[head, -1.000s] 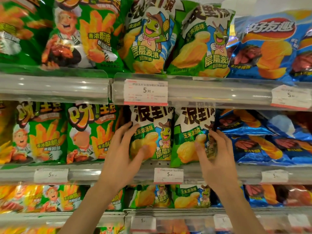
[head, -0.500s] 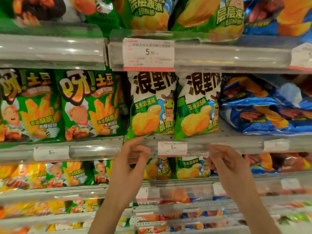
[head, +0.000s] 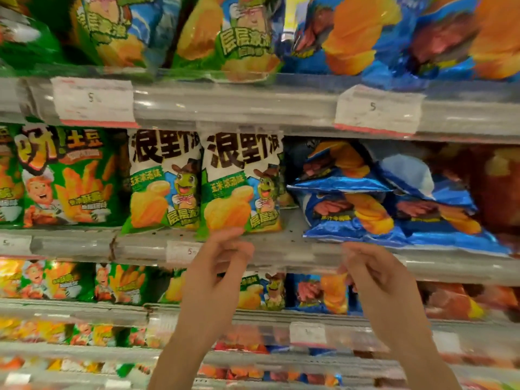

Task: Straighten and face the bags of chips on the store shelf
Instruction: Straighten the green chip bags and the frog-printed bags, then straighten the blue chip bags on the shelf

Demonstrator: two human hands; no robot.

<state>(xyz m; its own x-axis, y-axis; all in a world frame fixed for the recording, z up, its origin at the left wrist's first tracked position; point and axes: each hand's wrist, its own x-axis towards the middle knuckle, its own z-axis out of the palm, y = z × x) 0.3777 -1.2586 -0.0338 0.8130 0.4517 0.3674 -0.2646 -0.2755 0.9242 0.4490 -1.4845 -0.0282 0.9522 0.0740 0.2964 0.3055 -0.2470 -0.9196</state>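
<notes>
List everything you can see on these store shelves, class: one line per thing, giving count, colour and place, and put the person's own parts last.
Frog-mascot chip bags: two, white and green, upright, middle shelf centre.
Fries chip bag: one in full view, green, middle shelf left.
Blue chip bags: several, blue, lying slumped and stacked, middle shelf right.
Top-shelf bags: several, green and blue, blurred.
Lower-shelf bags: many, mixed colours, blurred.
Price tags: several, white with a red edge, on shelf rails.
Left hand: one, empty, below the frog bags.
Right hand: one, empty, below the blue bags.
</notes>
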